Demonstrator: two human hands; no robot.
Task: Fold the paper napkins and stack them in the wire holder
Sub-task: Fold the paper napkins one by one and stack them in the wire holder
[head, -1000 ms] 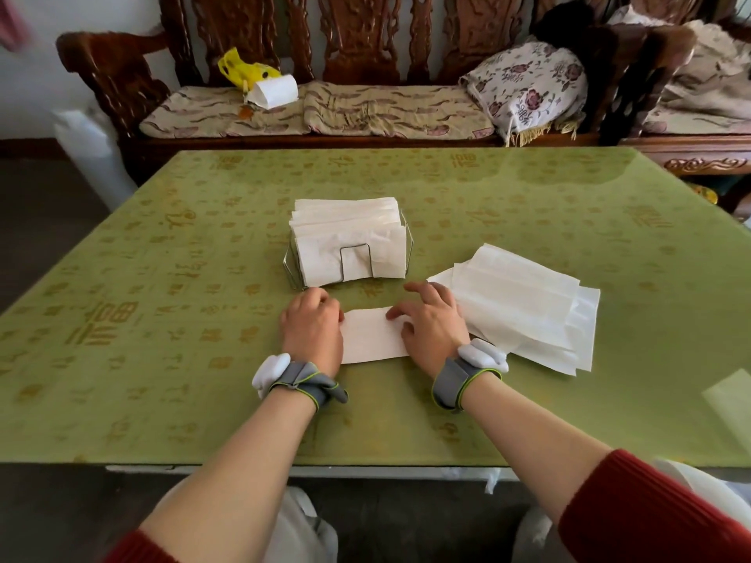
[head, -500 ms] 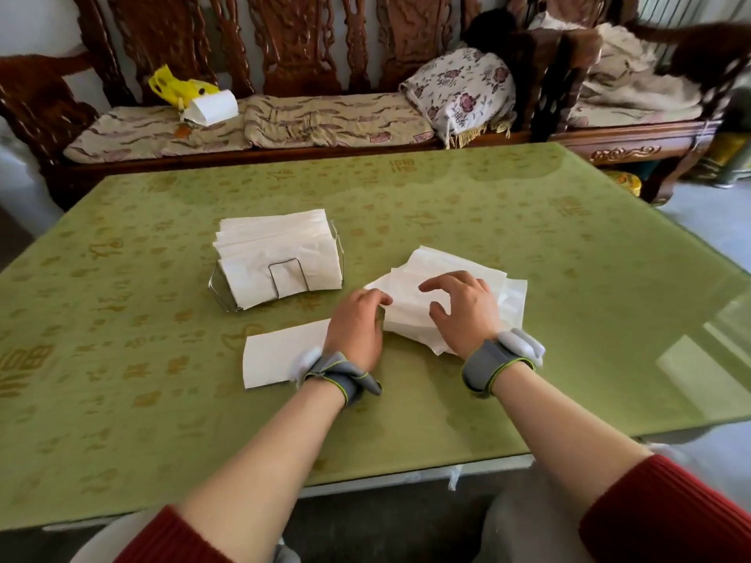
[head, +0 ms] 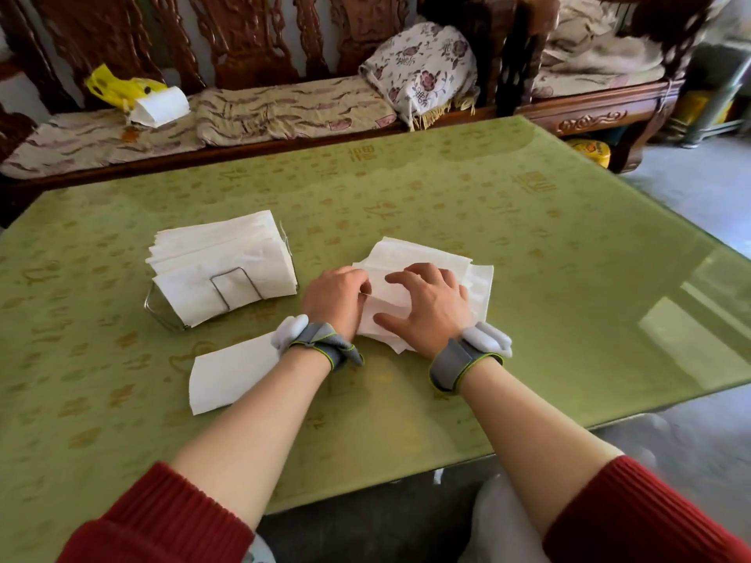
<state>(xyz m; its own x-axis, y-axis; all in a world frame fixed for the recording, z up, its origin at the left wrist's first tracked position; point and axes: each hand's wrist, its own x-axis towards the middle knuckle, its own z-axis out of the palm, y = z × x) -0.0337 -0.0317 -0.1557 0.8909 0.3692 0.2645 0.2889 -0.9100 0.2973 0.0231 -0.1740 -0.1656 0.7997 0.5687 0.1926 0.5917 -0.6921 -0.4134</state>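
Pressing unfolded white paper-napkin pile (head: 479,274): right hand (head: 430,306), fingers spread; left hand (head: 333,302) curling at edge, grip unclear; metal wire holder (head: 228,272) standing well-stocked.

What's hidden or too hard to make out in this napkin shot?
Head view, the only one:
- Whether the left hand pinches a sheet of the loose napkin pile: its knuckles hide the fingertips.
- The folded napkin: right end lies under the left wristband.
- How many napkins fill the wire holder: layers too fine to count.
- The pile's middle: covered by the right hand.
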